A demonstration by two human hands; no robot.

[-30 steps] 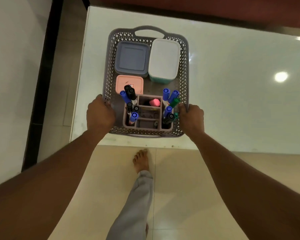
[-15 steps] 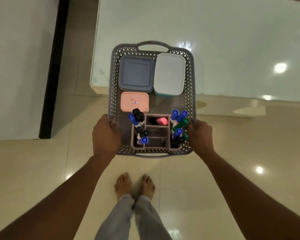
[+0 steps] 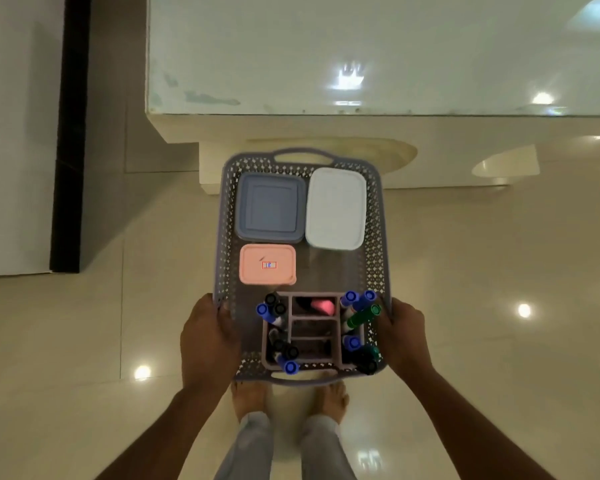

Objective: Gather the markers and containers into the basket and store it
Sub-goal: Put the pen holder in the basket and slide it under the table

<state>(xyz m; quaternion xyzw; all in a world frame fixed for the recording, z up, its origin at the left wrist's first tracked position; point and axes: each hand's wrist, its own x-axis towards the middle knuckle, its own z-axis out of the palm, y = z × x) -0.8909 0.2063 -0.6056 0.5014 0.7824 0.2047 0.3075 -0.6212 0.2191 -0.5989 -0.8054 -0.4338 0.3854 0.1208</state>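
We see the white counter [image 3: 361,46] filling the upper frame, and bare feet [image 3: 248,398] on the glossy tiled floor [image 3: 499,341] below.

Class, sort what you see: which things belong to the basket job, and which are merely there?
Job: basket, blue container, white container, pink container, markers, organizer, left hand, right hand.
Bystanders: table, floor.

This looks like a home: glossy cream floor tiles [image 3: 499,341] reflecting ceiling lights, bare feet [image 3: 248,398] on them, and a white glass-topped surface [image 3: 361,46] on a stone base.
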